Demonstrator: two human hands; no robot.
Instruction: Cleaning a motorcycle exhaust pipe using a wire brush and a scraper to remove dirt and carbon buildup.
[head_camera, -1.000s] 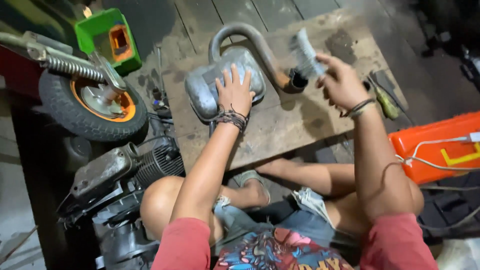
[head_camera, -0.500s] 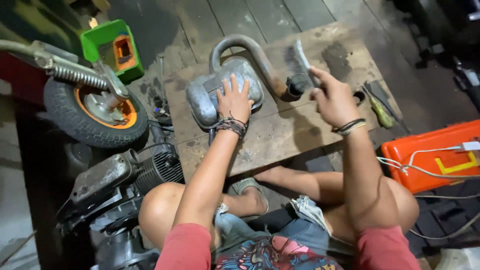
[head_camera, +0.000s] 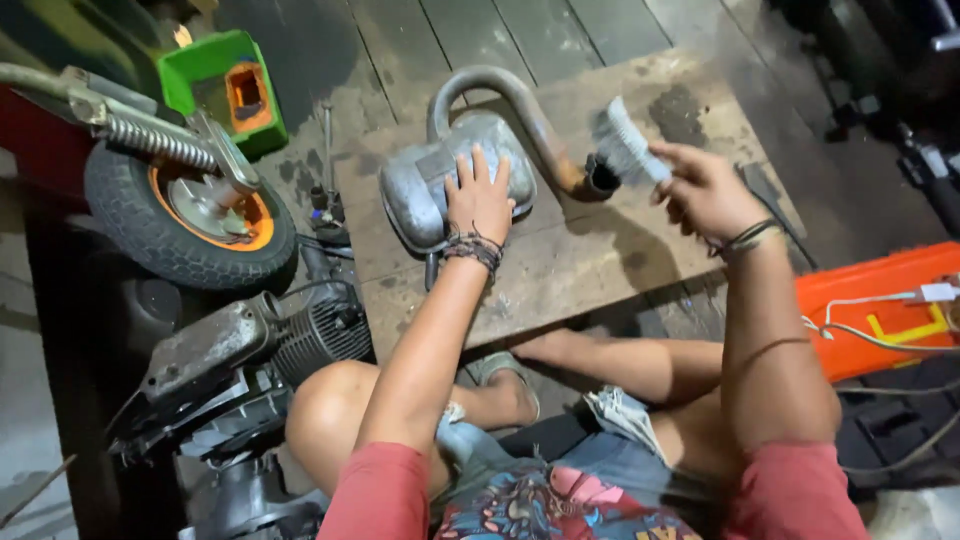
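Note:
A grey metal exhaust muffler (head_camera: 420, 190) with a curved rusty pipe (head_camera: 500, 90) lies on a worn wooden board (head_camera: 590, 260). My left hand (head_camera: 480, 195) rests flat on the muffler's body, fingers spread, pressing it down. My right hand (head_camera: 705, 190) is closed around the handle of a wire brush (head_camera: 625, 150), held just above the board with its bristles close to the pipe's open end (head_camera: 600, 178).
A scooter wheel with an orange rim (head_camera: 190, 215) and a spring shock (head_camera: 150, 135) stand at left, an engine (head_camera: 260, 350) below them. A green plastic box (head_camera: 225, 85) sits at the back left. An orange case (head_camera: 880, 305) with white cable lies at right.
My right hand has turned the brush and brought it a little lower, toward the pipe's end. My left hand has stayed on the muffler.

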